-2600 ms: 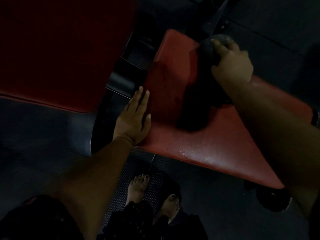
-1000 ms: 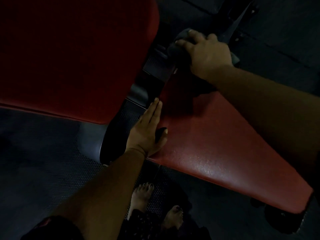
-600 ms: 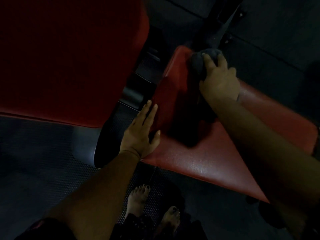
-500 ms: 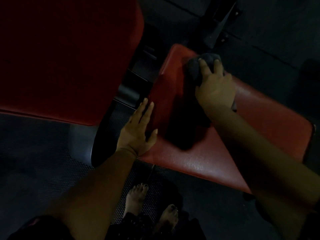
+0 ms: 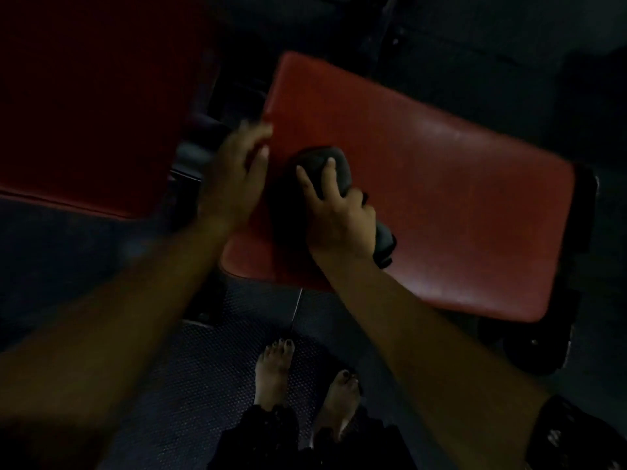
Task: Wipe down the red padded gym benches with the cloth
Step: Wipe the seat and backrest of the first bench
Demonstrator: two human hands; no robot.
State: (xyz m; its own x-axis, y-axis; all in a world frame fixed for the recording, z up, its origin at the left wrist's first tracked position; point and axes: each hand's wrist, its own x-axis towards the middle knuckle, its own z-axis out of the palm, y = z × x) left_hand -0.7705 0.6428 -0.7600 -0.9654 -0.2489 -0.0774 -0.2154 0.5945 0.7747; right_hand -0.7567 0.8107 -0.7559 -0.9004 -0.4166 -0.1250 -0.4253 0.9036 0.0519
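Observation:
A red padded bench seat fills the middle and right of the dim view. On its left half my right hand grips a bunched dark grey cloth and presses it against the pad; a tail of the cloth sticks out behind my wrist. My left hand is blurred, fingers fairly straight, at the seat's left edge. A second, darker red pad takes up the upper left.
Black frame parts sit in the gap between the two pads. A black bracket and foot stand at the seat's right end. My bare feet stand on a dark textured rubber floor just below the seat.
My right hand has dragged the cloth from the seat's far corner toward me, onto its left middle. My left hand has shifted along the left edge and is blurred.

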